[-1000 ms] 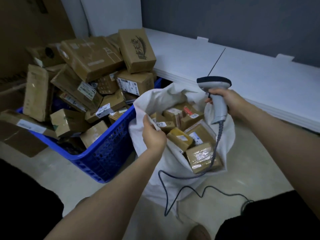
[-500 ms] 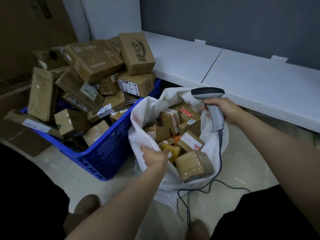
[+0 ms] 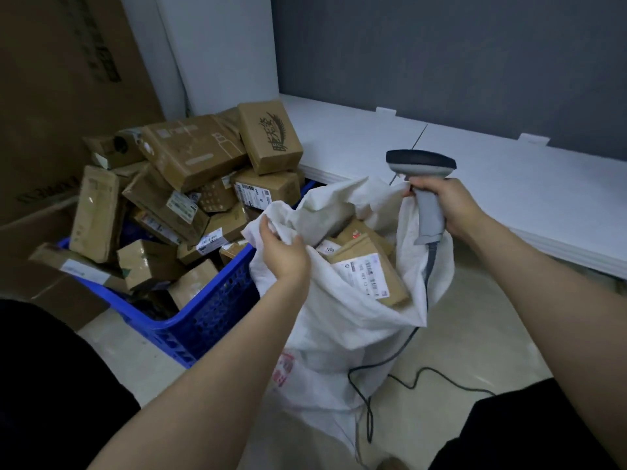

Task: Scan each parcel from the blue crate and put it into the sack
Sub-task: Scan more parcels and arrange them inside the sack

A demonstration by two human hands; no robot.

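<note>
1. Now the left hand (image 3: 285,256) is gripping the near rim of the white sack (image 3: 339,334), and the right hand (image 3: 451,206) is gripping the grey scanner (image 3: 422,184) and, it seems, pinching the far rim too
2. If the cloth is slipping from a hand, the sack may be flopping over and spilling parcels onto the floor (image 3: 475,334)
3. The cord (image 3: 430,264) is hanging beside the sack and lying on the floor, so someone may be tripping on it
4. The sack is standing on the floor, right beside the blue crate (image 3: 210,317), and a brown box (image 3: 369,276) with a white label is lying on top inside
5. The crate is holding a tall heap of brown parcels (image 3: 190,154), so many are waiting to be scanned
</note>
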